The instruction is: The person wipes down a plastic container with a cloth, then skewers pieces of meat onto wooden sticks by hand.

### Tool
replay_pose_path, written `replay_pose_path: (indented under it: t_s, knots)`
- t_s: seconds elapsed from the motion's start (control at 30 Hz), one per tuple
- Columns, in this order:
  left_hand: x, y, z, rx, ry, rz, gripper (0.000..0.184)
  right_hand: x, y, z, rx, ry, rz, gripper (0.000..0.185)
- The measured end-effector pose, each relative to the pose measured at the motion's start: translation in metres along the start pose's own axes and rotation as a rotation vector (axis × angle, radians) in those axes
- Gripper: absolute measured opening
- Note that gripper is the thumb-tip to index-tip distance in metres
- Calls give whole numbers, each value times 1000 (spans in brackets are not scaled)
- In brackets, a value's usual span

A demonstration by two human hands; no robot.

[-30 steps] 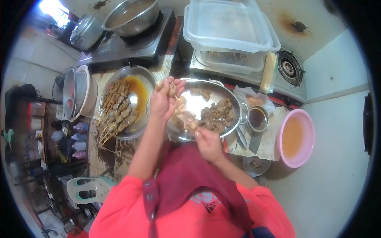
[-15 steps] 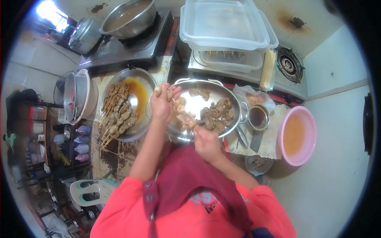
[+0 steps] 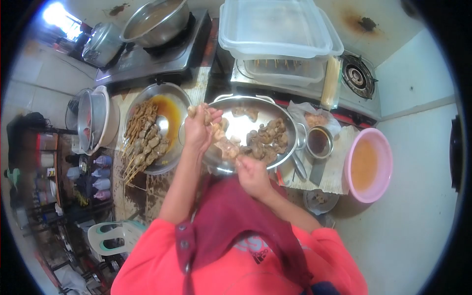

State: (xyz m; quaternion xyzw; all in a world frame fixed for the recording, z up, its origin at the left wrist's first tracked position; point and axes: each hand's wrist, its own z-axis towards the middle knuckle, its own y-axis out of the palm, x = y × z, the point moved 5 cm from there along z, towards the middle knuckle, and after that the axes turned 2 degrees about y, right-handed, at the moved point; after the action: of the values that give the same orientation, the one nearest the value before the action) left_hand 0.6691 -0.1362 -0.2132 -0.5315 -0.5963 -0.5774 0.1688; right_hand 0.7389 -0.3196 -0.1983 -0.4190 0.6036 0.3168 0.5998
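My left hand (image 3: 197,132) is curled around brownish meat pieces (image 3: 192,112) at the left rim of a steel pan (image 3: 231,102). A stick among them is too small to make out clearly. My right hand (image 3: 253,176) is closed in a pinch at the pan's near edge, by a pale piece of meat (image 3: 227,148); what its fingertips hold is hidden. Dark cooked gizzard-like pieces (image 3: 268,139) are heaped on the pan's right side. Left of the pan, a steel bowl (image 3: 185,101) contains finished-looking meat skewers (image 3: 147,150) and orange-brown sauce.
A pink basin (image 3: 388,169) of orange liquid stands at the right. Near the pan are a cup of dark sauce (image 3: 319,142) and a knife (image 3: 317,176). Stacked plastic containers (image 3: 275,29), a bundle of sticks (image 3: 331,83) and stoves (image 3: 359,76) are behind.
Both hands stay in nearly the same places, with slight finger movement at the left. The view has shifted a little.
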Motion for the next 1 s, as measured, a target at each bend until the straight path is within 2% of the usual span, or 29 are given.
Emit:
replay_pose_path:
  t_s: [0.1,0.2,0.3,0.43,0.47,0.67,0.77,0.8,0.83,0.87,0.9,0.97,1.0]
  knots:
    - [-1,-1,1,-24,-17,-14,24,-1,-1,2,-2,-3,39,16]
    - [9,8,1,46,-65,-73,25,-1,-6,8,-6,-41,86,17]
    - [25,29,-1,-122,-36,-200,26,-3,-8,5,-5,-15,126,18]
    - [11,23,9,-147,0,-171,25,-11,-12,4,5,21,94,18]
    - [4,20,14,-199,-4,-242,24,-11,-12,3,-2,28,73,18]
    - [5,23,5,3,-72,-77,28,-5,-9,-1,-2,97,5,19]
    - [27,45,3,-107,-7,12,32,-12,-19,2,70,-141,-54,20]
    - [30,46,5,-246,-27,69,42,-14,-22,2,54,-69,-75,20]
    - [33,48,3,-344,-69,169,40,-16,-28,1,19,-12,-96,20]
    - [35,47,7,-493,2,215,37,-11,-33,2,29,-66,-292,20]
    - [39,49,3,-481,82,219,32,-2,-34,2,-41,112,-77,20]
    - [43,47,9,-579,88,119,17,8,-36,4,-31,33,-33,20]
    - [44,46,6,-483,55,65,13,11,-36,6,-30,16,-4,20]
